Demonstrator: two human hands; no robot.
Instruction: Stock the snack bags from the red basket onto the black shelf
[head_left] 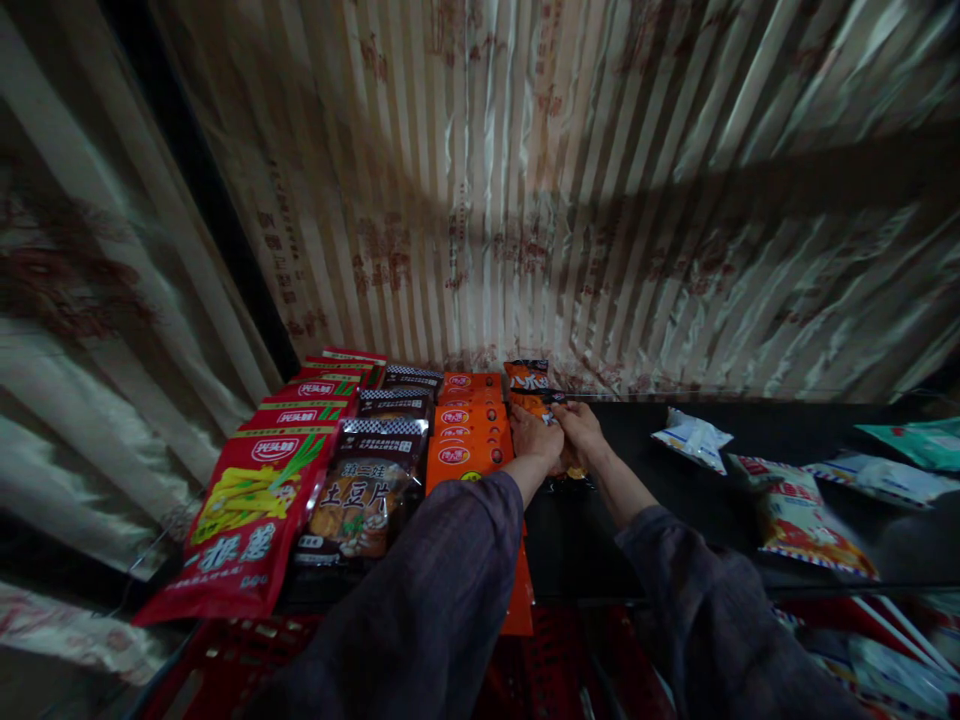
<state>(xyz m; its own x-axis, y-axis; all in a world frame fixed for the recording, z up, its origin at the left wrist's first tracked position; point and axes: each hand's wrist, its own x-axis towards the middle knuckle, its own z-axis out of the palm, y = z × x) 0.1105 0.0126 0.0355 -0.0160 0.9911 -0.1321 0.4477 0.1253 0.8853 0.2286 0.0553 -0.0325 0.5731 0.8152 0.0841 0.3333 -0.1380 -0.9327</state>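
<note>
My left hand (537, 436) and my right hand (580, 428) are close together at the back of the black shelf. Between them is an orange-and-black snack bag (573, 464), its top edge gripped in the fingers of both hands. My wrists hide part of it. Another orange-and-black snack bag (527, 376) stands just behind, against the wall covering. Immediately left of my left hand runs a row of orange snack packets (466, 446), overlapping front to back. My left sleeve covers the lower part of that row.
Farther left are rows of dark potato-slice bags (365, 490) and red snack bags (262, 500). Scattered on the black shelf (637, 550) to the right lie a white packet (693, 438), a white-and-orange bag (806, 515) and a green bag (919, 442). Red baskets (225, 665) sit below the front edge.
</note>
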